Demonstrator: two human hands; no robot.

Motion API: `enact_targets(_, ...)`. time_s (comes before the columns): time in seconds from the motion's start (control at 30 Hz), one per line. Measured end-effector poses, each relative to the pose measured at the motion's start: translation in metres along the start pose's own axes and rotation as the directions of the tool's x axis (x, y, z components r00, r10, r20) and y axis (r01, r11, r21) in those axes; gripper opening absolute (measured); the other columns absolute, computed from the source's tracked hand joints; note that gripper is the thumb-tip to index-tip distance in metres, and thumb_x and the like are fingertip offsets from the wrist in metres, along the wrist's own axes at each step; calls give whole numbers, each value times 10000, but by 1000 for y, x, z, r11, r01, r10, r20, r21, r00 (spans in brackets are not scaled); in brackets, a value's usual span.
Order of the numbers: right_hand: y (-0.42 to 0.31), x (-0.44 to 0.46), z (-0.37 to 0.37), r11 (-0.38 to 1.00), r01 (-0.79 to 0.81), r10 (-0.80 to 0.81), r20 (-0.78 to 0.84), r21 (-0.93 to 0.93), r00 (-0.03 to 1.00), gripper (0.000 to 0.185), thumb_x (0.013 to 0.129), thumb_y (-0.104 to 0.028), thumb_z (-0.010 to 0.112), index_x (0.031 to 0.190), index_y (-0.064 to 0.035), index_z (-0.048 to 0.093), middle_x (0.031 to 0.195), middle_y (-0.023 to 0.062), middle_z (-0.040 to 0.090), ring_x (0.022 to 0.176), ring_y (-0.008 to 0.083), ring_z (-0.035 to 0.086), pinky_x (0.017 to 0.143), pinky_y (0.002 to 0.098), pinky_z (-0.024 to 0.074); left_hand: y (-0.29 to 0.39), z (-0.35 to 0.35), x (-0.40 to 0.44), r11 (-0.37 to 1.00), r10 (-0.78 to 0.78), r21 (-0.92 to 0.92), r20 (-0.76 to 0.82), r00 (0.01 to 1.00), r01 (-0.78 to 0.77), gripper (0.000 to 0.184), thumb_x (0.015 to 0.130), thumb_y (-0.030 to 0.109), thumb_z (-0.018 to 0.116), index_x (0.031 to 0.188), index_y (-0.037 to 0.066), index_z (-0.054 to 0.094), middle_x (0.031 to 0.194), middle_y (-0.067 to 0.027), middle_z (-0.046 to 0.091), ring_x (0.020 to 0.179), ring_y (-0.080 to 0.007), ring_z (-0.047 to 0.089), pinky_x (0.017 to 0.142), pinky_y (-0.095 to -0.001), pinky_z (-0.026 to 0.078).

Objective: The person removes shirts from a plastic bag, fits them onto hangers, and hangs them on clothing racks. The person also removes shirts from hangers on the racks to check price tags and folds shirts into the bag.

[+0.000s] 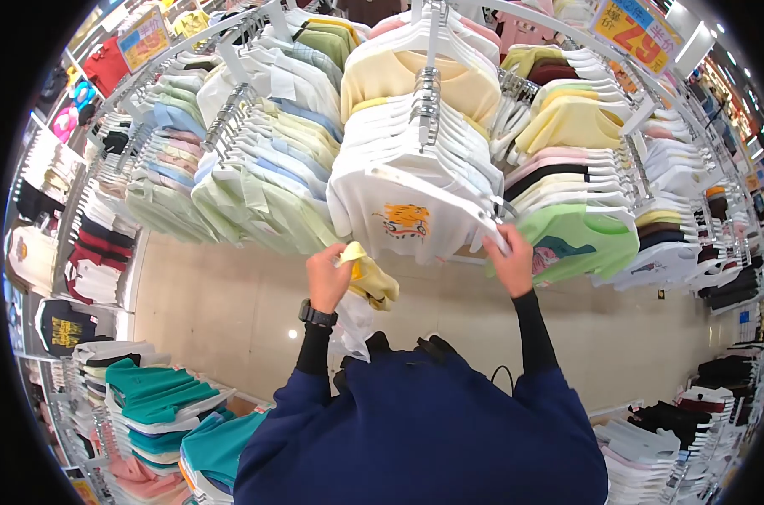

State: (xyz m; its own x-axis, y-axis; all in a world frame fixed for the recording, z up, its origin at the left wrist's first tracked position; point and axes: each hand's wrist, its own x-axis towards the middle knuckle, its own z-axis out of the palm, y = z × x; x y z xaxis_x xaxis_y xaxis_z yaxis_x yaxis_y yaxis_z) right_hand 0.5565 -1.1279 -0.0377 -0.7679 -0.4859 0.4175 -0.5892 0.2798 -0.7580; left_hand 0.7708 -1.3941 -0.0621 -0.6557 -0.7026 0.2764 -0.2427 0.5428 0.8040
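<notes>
My left hand (329, 276), with a black watch at its wrist, pinches a yellow garment (373, 282) that hangs down beside it. Below that hand is a white, partly see-through piece (353, 330); whether it belongs to the garment I cannot tell. My right hand (512, 259) grips one end of a white hanger (436, 195), which slants up to the left in front of the white shirts. The foremost white shirt (407, 220) has an orange print and hangs on the middle rail, just behind the hanger.
Green and striped shirts (260, 202) hang to the left, a bright green shirt (580, 240) to the right. Price signs (634, 35) stand above the racks. Teal shirts (159, 391) are at the lower left, white and dark clothes (643, 446) at the lower right.
</notes>
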Motion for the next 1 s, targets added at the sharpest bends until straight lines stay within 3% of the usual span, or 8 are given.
enact_targets(0.13,8,-59,-35,983,-150,141,91,105,986,221,850,-175,707,979,-16,622,722,81,587,620,131,491,594,276,435,-10,2,17,1000,-13,-21,-92,996,11,170,799,124,677,894,-17,684,789,-193,683,738,-312,685,664,-350,502)
enact_targets(0.23,1,-88,-45,951,-251,230,131,179,964,229,852,-172,703,993,-10,623,714,80,591,612,127,508,581,279,432,-2,-3,30,1000,18,12,-79,997,-17,188,808,128,668,926,-17,686,785,-190,683,729,-308,682,659,-349,498)
enact_targets(0.33,-17,-94,-49,967,-248,235,162,65,958,233,837,-164,713,988,-7,628,710,80,592,593,139,517,570,279,431,-3,0,38,1000,26,14,-51,998,-25,199,806,146,679,946,6,692,763,-176,677,689,-294,661,649,-342,492)
enact_targets(0.6,-45,-95,-11,988,-132,121,135,74,983,246,791,-81,729,1029,-50,674,782,92,641,604,211,572,578,296,460,20,11,40,989,111,98,-8,994,-109,176,787,188,718,897,50,713,694,-170,646,612,-291,620,596,-350,472)
enact_targets(0.73,-49,-100,-10,993,-62,46,156,99,987,253,787,-55,720,1039,-63,689,818,97,666,639,216,616,585,309,475,6,11,47,991,110,93,-103,989,-101,177,786,218,727,888,73,721,661,-178,624,575,-314,590,561,-360,456)
enact_targets(0.83,-55,-108,-15,992,-116,105,195,47,975,237,796,-42,707,1032,-60,690,843,97,675,666,228,633,594,312,482,-3,13,52,979,138,166,-122,983,-117,167,790,231,726,869,84,724,671,-180,628,583,-334,591,556,-368,455)
enact_targets(1.0,-66,-115,5,981,-189,187,53,41,981,222,802,-74,715,1021,-52,686,830,103,668,657,251,621,589,317,479,12,22,34,976,91,205,-80,993,-72,150,797,233,722,877,106,728,706,-161,655,646,-345,635,575,-374,479)
